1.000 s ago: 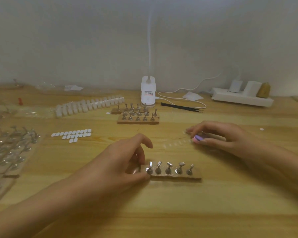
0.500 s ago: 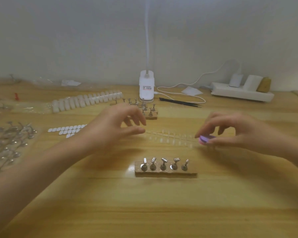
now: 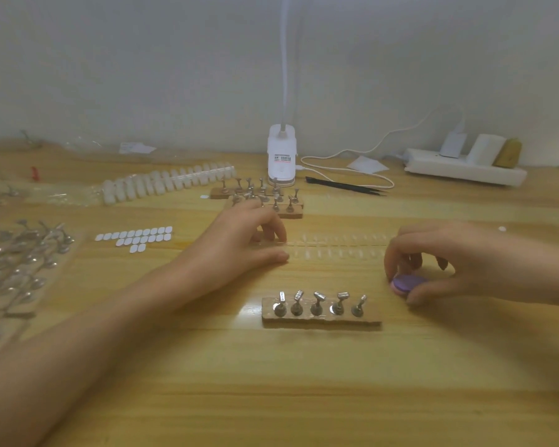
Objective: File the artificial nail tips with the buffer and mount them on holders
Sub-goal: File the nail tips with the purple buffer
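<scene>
My left hand [image 3: 239, 241] pinches the end of the clear strip of nail tips [image 3: 336, 249], steadying it on the surface [image 3: 304, 388]. My right hand [image 3: 459, 259] grips the purple buffer [image 3: 409, 283] beside 5 empty holders [image 3: 320, 309], ready to file.

The wooden table [image 3: 304, 382] is gleaming under a smooth, glossy varnish. The holder block [image 3: 321, 320] is showing a rough, matt, cork-like base, and its metal stands [image 3: 317, 305] are glinting dully. At twelve o'clock from it, the clear plastic nail tips [image 3: 336, 248] are looking glossy. At two o'clock the purple buffer [image 3: 409, 282] is looking matt. Farther back at twelve o'clock, the lamp base [image 3: 281, 156] is shining as smooth white plastic.
</scene>
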Motion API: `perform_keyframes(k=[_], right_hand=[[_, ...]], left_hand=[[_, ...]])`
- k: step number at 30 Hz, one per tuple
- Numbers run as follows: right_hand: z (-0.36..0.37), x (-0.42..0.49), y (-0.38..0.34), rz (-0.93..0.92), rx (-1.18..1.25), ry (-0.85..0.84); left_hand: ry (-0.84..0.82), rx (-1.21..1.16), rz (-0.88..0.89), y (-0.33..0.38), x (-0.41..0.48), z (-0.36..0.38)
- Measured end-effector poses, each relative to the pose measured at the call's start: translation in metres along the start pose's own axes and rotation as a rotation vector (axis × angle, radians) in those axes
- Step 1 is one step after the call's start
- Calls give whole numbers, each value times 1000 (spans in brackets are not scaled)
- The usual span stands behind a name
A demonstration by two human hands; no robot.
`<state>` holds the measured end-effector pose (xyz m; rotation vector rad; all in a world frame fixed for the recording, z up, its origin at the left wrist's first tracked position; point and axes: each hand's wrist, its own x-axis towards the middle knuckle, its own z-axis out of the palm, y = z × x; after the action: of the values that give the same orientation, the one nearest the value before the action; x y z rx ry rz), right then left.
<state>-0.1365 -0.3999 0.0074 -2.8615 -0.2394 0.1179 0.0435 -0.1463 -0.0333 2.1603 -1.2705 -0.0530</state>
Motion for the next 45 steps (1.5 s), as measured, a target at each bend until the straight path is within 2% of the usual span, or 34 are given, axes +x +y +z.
perform_keyframes(k=[2, 4, 6, 8, 11, 16, 21, 25, 28, 30, 35, 40, 45], right_hand=[[-1, 7, -4, 35, 42, 43], [0, 16, -14, 17, 63, 169], [6, 23, -30, -95, 78, 341], [17, 26, -50, -246, 116, 419], [38, 26, -72, -371, -58, 391], [50, 27, -75, -359, -179, 391], [51, 27, -75, -318, -2, 393], [39, 36, -60, -109, 238, 467], [32, 46, -39, 85, 114, 388], [31, 54, -32, 145, 78, 324], [24, 67, -29, 120, 307, 346], [22, 75, -33, 44, 307, 370], [23, 80, -31, 37, 360, 311]], left_hand=[[-2, -23, -28, 1, -1, 0], [1, -47, -37, 2, -2, 0], [0, -54, -33, 2, -2, -1], [0, -47, -25, 2, -3, -1], [10, -54, -19, 3, -4, 0], [-3, -78, -28, 3, -4, -1], [-16, -114, -43, 0, -1, 1], [-15, -162, -61, -1, 1, 3], [-18, -200, -86, -1, 1, 3], [-15, -204, -85, 0, 2, 3], [-16, -236, -115, 8, 3, 1], [195, -205, -42, 24, 4, 1], [246, -163, 64, 24, 0, 4]])
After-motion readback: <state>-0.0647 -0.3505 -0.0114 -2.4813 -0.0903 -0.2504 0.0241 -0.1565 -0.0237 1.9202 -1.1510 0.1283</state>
